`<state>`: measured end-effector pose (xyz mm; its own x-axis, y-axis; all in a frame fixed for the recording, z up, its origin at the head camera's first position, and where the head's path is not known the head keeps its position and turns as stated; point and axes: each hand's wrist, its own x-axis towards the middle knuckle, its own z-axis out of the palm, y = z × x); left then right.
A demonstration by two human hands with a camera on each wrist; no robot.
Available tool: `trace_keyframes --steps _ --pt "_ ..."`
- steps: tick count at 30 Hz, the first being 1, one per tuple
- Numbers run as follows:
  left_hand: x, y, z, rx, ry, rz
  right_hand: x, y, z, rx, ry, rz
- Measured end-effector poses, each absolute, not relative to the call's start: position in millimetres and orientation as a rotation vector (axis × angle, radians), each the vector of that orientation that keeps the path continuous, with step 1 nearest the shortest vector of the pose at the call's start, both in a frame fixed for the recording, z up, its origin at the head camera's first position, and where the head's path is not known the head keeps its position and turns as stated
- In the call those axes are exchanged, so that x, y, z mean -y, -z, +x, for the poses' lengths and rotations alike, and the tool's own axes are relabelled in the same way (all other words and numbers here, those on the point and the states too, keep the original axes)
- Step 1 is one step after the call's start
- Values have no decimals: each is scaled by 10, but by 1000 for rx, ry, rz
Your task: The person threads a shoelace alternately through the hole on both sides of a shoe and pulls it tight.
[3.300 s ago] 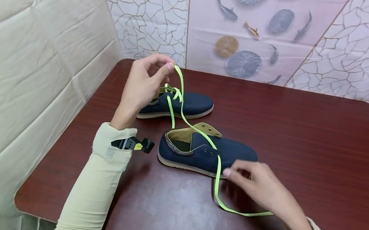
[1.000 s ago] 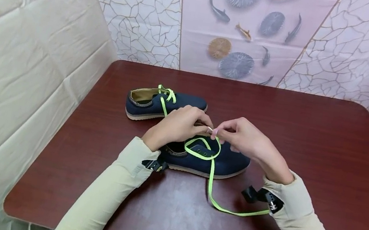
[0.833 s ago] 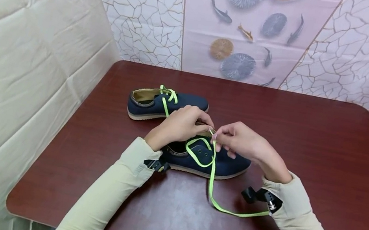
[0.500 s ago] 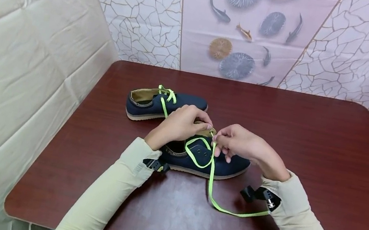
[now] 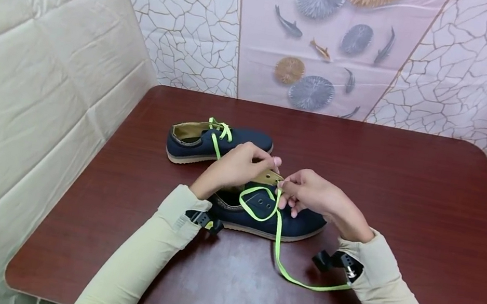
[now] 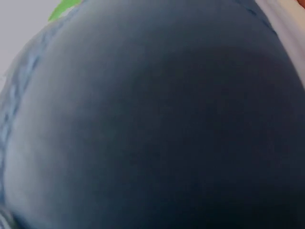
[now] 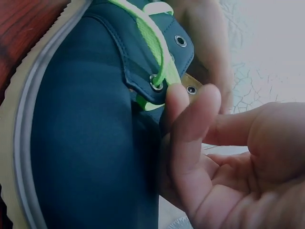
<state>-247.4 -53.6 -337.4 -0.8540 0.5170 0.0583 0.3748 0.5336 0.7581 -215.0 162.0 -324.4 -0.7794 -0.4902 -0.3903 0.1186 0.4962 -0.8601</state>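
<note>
The nearer navy shoe sits sideways on the table, toe to the right. A neon-yellow shoelace is threaded through it, looping over the near eyelet flap and trailing toward the right wrist. My right hand pinches the lace between thumb and forefinger, beside the far tan-lined flap. At that flap's upper edge is my left hand, bent over the shoe opening; its fingers behind the flap are hidden. The right wrist view shows the lace passing through a metal eyelet. Dark blue shoe fabric fills the left wrist view.
A second navy shoe, also with neon-yellow laces, stands behind on the left of the dark red-brown table. Patterned cloth hangs behind the table, and pale cloth covers the left side.
Both hands came together over the near shoe from wide apart. The right hand then drew the lace down from the far flap's eyelet. The left thumb has lifted slightly off the flap.
</note>
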Motion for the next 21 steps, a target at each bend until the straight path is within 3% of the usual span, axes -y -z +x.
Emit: trace_keyframes --steps 10,21 --pt "558 3331 -2459 -2366 -1257 500 -1597 3285 -2159 -2282 1197 -357" --pt "406 3326 -2360 -2725 -1004 657 -1648 3275 -2166 -2305 1151 -395"
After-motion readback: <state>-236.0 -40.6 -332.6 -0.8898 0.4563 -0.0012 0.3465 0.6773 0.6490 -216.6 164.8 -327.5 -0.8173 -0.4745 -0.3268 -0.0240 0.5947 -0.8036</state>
